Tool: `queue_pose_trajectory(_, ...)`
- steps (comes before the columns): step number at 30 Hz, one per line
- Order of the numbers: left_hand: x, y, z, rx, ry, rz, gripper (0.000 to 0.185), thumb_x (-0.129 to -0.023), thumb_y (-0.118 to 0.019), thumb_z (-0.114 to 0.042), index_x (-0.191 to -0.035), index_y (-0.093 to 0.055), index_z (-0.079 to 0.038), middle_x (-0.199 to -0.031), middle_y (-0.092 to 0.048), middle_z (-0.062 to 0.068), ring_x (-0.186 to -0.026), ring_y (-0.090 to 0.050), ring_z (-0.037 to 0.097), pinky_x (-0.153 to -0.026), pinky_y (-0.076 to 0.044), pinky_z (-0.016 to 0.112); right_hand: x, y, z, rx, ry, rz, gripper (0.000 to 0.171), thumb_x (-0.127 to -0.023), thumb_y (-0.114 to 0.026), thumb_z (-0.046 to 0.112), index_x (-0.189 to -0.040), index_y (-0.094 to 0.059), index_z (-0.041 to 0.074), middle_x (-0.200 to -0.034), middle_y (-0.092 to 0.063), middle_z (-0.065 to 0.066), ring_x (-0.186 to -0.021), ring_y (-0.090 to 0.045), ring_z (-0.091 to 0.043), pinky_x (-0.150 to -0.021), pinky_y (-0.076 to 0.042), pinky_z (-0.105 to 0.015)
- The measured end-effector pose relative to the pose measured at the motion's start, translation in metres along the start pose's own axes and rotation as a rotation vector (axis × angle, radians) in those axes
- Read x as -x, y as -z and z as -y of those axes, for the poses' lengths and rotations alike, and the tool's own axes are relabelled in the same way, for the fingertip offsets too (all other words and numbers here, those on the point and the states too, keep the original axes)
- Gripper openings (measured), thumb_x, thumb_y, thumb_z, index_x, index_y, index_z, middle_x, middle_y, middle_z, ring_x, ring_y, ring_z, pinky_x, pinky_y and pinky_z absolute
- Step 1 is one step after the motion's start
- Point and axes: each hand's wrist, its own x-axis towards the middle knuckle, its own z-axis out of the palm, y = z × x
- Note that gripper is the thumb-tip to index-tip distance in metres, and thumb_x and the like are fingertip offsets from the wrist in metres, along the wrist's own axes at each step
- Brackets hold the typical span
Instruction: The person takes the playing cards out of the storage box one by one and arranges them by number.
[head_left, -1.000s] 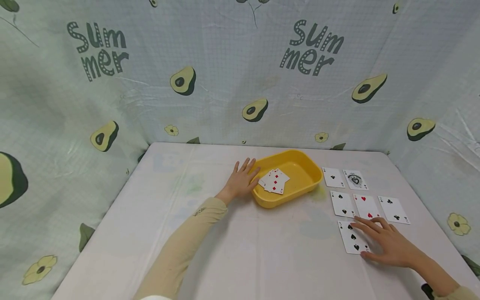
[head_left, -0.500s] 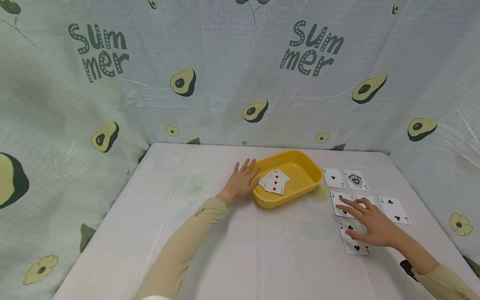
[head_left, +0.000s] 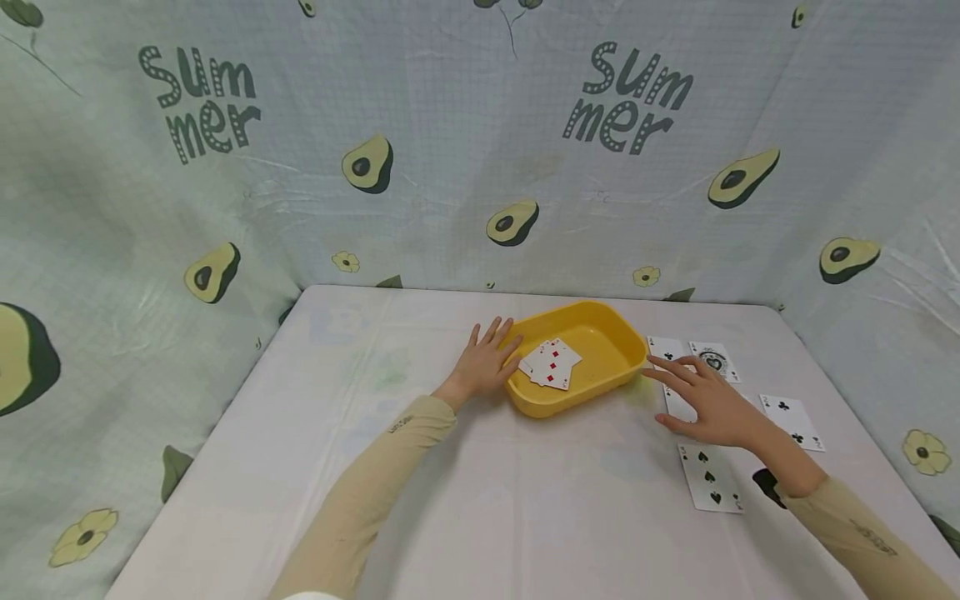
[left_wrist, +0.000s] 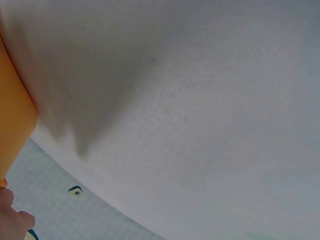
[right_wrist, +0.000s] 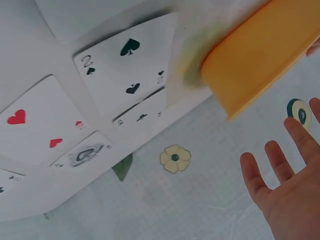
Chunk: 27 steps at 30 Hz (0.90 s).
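Yellow tray (head_left: 600, 379): shallow, rounded rectangle, sits angled mid-bench, a few face-up red-pip cards (head_left: 551, 363) loosely stacked inside. 2 of spades (right_wrist: 127, 70) lies flat, face up, just right of the tray. 2 of hearts (right_wrist: 37, 122) beside it. 4 of spades (head_left: 709, 477) nearer the bench front, apart from the others.

glossy plastic tray (head_left: 592, 321), matt cloth table (head_left: 375, 417), paper cards (head_left: 708, 477)

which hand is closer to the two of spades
Right. The right hand hovers directly over the two of spades; the left hand rests across the yellow tray.
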Motion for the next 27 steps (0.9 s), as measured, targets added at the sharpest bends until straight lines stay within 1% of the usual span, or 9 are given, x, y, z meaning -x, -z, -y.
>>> queue_pose_trajectory(5,0.001,0.0,0.0,-0.012,0.004,0.005,0.049,-0.096,-0.03,-0.037,-0.141,-0.028,-0.019,-0.151,-0.011,0.006,-0.14,-0.005,0.025,-0.111,-0.007,0.05,-0.02,-0.002,0.0,-0.009,-0.007,0.011,0.064,-0.075,-0.067,0.034,-0.132,-0.042,0.018,-0.136,-0.042,-0.008,-0.111,-0.037,-0.026,-0.085,-0.039,-0.051)
queue_pose_trajectory(12,0.001,0.0,0.0,-0.004,-0.007,-0.008,0.049,-0.095,-0.031,-0.036,-0.14,-0.029,-0.017,-0.151,-0.014,0.007,-0.14,-0.007,0.026,-0.111,-0.009,0.051,-0.048,-0.012,0.004,-0.052,-0.01,0.027,0.064,-0.077,-0.066,0.03,-0.133,-0.04,0.014,-0.134,-0.042,-0.008,-0.111,-0.036,-0.028,-0.087,-0.037,-0.05)
queue_pose_trajectory(17,0.002,0.001,0.0,0.003,-0.013,-0.015,0.048,-0.095,-0.032,-0.035,-0.14,-0.03,-0.017,-0.151,-0.014,0.007,-0.14,-0.007,0.026,-0.111,-0.007,0.051,-0.066,-0.019,0.01,-0.064,-0.05,0.021,0.06,-0.08,-0.062,0.037,-0.131,-0.043,0.011,-0.132,-0.044,-0.009,-0.112,-0.036,-0.028,-0.091,-0.034,-0.05)
queue_pose_trajectory(19,0.002,0.002,0.0,0.005,-0.014,-0.016,0.048,-0.095,-0.032,-0.035,-0.14,-0.03,-0.017,-0.151,-0.014,0.007,-0.14,-0.006,0.025,-0.111,-0.007,0.051,-0.072,-0.021,0.013,-0.057,-0.07,0.026,0.06,-0.08,-0.061,0.039,-0.131,-0.044,0.011,-0.131,-0.045,-0.01,-0.112,-0.036,-0.029,-0.091,-0.034,-0.05)
queue_pose_trajectory(23,0.001,0.001,0.001,-0.001,-0.015,-0.018,0.048,-0.095,-0.032,-0.035,-0.14,-0.03,-0.017,-0.151,-0.014,0.007,-0.14,-0.007,0.025,-0.111,-0.007,0.051,-0.084,-0.026,0.018,-0.054,-0.105,0.057,0.062,-0.08,-0.061,0.04,-0.131,-0.044,0.01,-0.131,-0.046,-0.011,-0.113,-0.037,-0.03,-0.09,-0.034,-0.052)
queue_pose_trajectory(27,0.001,0.0,0.001,-0.004,-0.013,-0.017,0.048,-0.096,-0.032,-0.035,-0.14,-0.03,-0.017,-0.151,-0.013,0.007,-0.14,-0.007,0.026,-0.111,-0.008,0.051,-0.093,-0.031,0.022,-0.072,-0.11,0.096,0.062,-0.08,-0.059,0.043,-0.13,-0.044,0.01,-0.131,-0.046,-0.011,-0.114,-0.038,-0.03,-0.091,-0.033,-0.052)
